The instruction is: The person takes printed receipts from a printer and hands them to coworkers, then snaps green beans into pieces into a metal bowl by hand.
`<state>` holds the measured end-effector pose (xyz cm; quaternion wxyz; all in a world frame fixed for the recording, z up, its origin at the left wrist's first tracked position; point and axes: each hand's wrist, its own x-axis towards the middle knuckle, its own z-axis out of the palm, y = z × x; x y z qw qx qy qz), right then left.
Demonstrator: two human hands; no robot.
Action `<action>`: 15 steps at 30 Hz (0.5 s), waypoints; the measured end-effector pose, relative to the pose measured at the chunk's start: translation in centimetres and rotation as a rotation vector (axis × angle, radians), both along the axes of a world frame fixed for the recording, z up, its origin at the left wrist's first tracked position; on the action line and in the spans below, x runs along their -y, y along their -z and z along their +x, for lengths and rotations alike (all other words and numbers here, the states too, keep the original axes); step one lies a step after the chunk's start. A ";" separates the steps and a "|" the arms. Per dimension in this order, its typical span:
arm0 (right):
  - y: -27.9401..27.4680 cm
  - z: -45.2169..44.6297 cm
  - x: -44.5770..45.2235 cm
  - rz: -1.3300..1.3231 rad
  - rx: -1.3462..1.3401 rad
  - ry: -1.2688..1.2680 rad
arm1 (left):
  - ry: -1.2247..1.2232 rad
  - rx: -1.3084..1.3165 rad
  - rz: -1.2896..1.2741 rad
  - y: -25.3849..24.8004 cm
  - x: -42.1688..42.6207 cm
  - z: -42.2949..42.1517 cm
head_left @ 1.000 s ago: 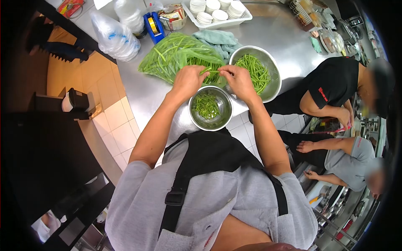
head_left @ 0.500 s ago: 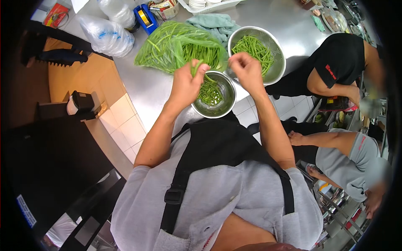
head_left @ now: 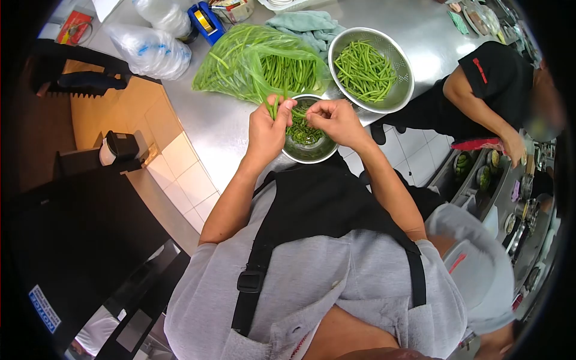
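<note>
My left hand (head_left: 267,131) is closed around a few green beans (head_left: 273,110), whose ends stick up past the thumb. Close to it, my right hand (head_left: 341,124) pinches a bean end with thumb and forefinger, over a metal bowl (head_left: 309,158). Small green trimmings (head_left: 305,134) lie in that bowl, partly hidden by my fingers. Behind my left hand, a green plastic bag (head_left: 223,63) lies open toward the bowl, full of long beans (head_left: 289,73). A perforated metal colander (head_left: 405,63) at the right holds a heap of shorter bean pieces (head_left: 365,72).
A teal cloth (head_left: 305,24) lies behind the bag on the steel table (head_left: 198,120). Wrapped plastic stacks (head_left: 147,51) and a blue tape dispenser (head_left: 206,23) stand back left. At the right are a person in black (head_left: 498,75) and another in grey (head_left: 480,264).
My right hand has come from the colander's near edge down and left to the bowl, meeting the beans in my left hand. The people at the right have shifted.
</note>
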<state>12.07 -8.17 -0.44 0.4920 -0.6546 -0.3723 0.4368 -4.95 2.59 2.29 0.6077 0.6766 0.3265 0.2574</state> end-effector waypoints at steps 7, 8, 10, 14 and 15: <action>-0.5 -1.8 -1.2 -0.086 0.360 0.081 | 0.073 0.020 0.031 0.4 2.7 -1.8; -0.7 -2.0 -1.3 -0.123 0.370 0.076 | 0.059 0.032 0.001 0.2 2.7 -2.3; -0.2 -1.1 -1.4 -0.184 0.544 -0.036 | 0.024 0.057 -0.059 0.0 2.4 -3.2; -0.1 0.2 -2.6 -0.203 0.692 -0.087 | -0.040 0.051 -0.152 0.0 1.2 -4.7; 0.1 0.6 -3.8 -0.139 0.730 -0.003 | -0.028 0.042 -0.173 0.1 0.8 -4.9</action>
